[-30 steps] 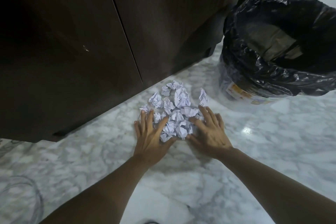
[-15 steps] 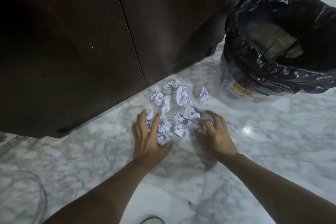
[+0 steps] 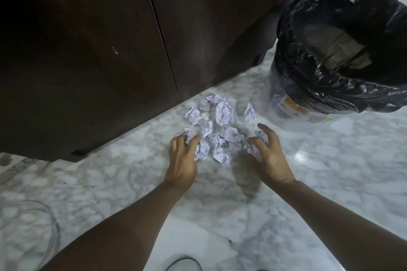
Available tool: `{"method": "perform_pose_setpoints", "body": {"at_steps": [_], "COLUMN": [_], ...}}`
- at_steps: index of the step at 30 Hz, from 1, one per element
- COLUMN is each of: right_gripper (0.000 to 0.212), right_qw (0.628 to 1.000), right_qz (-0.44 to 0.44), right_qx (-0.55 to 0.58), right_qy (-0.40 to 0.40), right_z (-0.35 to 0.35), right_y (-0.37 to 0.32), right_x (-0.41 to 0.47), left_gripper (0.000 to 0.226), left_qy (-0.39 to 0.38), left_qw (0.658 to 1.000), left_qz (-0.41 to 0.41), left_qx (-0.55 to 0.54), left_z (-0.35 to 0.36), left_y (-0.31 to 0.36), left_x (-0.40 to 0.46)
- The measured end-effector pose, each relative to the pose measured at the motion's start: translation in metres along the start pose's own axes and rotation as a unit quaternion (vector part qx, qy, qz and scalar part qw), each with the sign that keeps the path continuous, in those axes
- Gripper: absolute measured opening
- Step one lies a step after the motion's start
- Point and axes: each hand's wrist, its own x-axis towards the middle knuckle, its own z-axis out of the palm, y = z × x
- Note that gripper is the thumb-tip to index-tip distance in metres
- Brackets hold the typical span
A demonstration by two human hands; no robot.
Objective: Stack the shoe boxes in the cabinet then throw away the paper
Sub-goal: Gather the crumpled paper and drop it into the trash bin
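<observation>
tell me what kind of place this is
Probably a room in a home: polished marble floor, dark wooden cabinet doors shut, and a bin lined with a black bag.

- Crumpled paper balls [image 3: 220, 125]: white with dark printed lines.
- Floor [image 3: 330, 182]: white marble, grey veining.
- Cabinet doors [image 3: 110, 50]: dark brown woodgrain.
- Bin liner [image 3: 330, 86]: glossy black.

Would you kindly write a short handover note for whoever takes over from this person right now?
Left hand: fingers curled round a crumpled paper ball at the pile's left edge.
Right hand: fingers curled round paper balls on the pile's right side.
Crumpled paper pile: on the marble floor before the closed cabinet.
Bin with black liner: right of the pile.
Done: nothing visibly binned.
Left: bin all paper.
</observation>
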Motion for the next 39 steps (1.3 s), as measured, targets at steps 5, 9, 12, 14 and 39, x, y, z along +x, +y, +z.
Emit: {"method": "perform_pose_setpoints", "body": {"at_steps": [5,9,12,14,39], "right_gripper": [0.034,0.033,0.031,0.029,0.024], "right_qw": [0.999,0.993,0.988,0.98,0.914], "right_qz": [-0.027,-0.064,-0.074,-0.086,0.155], "right_qx": [0.012,0.024,0.037,0.044,0.096], "right_qy": [0.04,0.092,0.133,0.172,0.363], "right_z": [-0.017,-0.043,-0.074,-0.102,-0.245], "right_y": [-0.019,-0.047,-0.069,-0.083,-0.033], "right_x": [0.016,0.032,0.042,0.049,0.108], "left_gripper": [0.078,0.07,0.076,0.073,0.057], "left_qy": [0.032,0.083,0.14,0.176,0.132], "left_qw": [0.999,0.995,0.986,0.976,0.955], "left_qz": [-0.009,-0.002,0.015,0.031,0.111], "left_qx": [-0.014,-0.058,-0.094,-0.128,-0.243], "left_z": [-0.018,-0.034,-0.05,-0.064,-0.098], "left_y": [0.017,0.042,0.067,0.09,0.258], "left_x": [0.012,0.027,0.045,0.062,0.186]}}
